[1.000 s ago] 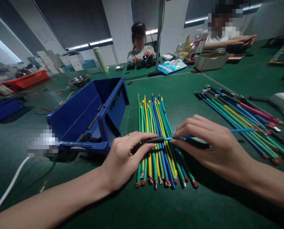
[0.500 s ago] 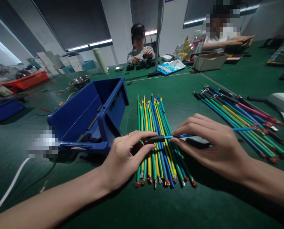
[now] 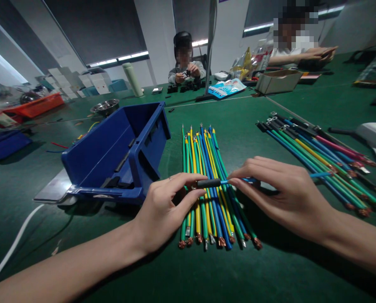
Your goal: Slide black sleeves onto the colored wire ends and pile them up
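Observation:
My left hand pinches a short black sleeve between thumb and forefinger. My right hand pinches a thin blue wire whose left end runs into that sleeve; the wire stretches out to the right. Both hands hover just above a flat bundle of green, yellow and blue wires lying lengthwise on the green table, their bare copper ends toward me.
A blue plastic bin stands left of the bundle. A second row of wires with black sleeves lies at the right, with a white object beyond it. Two other people sit at the far side, near a cardboard box and a metal bowl.
The black sleeve has slid a little to the right along the blue wire, and the wire's free end has drawn in toward my right hand. The hands stayed in place.

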### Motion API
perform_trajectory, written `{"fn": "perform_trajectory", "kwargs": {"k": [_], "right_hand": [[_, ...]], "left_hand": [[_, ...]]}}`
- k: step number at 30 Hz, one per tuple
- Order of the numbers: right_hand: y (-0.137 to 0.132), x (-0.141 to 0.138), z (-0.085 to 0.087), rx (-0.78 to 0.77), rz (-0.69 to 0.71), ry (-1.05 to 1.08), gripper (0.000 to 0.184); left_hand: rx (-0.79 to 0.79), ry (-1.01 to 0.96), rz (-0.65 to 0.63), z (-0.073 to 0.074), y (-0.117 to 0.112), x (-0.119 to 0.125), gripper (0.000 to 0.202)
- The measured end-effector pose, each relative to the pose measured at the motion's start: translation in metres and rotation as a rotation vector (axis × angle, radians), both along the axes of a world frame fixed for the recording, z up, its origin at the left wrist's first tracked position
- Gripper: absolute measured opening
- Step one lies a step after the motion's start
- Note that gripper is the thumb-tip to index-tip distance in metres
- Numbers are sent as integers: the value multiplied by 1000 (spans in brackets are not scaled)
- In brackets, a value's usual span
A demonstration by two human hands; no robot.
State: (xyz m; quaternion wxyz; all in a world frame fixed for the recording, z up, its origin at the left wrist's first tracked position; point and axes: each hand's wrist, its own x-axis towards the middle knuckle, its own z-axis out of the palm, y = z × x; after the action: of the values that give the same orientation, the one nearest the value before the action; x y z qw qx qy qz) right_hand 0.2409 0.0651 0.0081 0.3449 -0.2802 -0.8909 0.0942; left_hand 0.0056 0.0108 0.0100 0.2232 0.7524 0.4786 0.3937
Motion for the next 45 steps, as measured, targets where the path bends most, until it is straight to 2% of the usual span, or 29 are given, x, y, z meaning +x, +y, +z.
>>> {"fn": "perform_trajectory", "kwargs": {"k": [17, 27, 33, 38, 45], "right_hand": [[0, -1, 1, 43, 28, 3, 9], [1, -1, 0, -18, 24, 4, 12], [-1, -1, 2, -114, 6, -35, 16], [1, 0, 6, -79, -44, -49, 16], [7, 1, 9, -59, 39, -31, 17]], "left_hand": [[80, -10, -11, -1, 1, -1, 19], [121, 8, -10, -1, -2, 0, 20], [73, 8, -11, 0, 0, 0, 18], [25, -19, 21, 1, -1, 0, 17], [-3, -48, 33, -2, -1, -1, 17]]}}
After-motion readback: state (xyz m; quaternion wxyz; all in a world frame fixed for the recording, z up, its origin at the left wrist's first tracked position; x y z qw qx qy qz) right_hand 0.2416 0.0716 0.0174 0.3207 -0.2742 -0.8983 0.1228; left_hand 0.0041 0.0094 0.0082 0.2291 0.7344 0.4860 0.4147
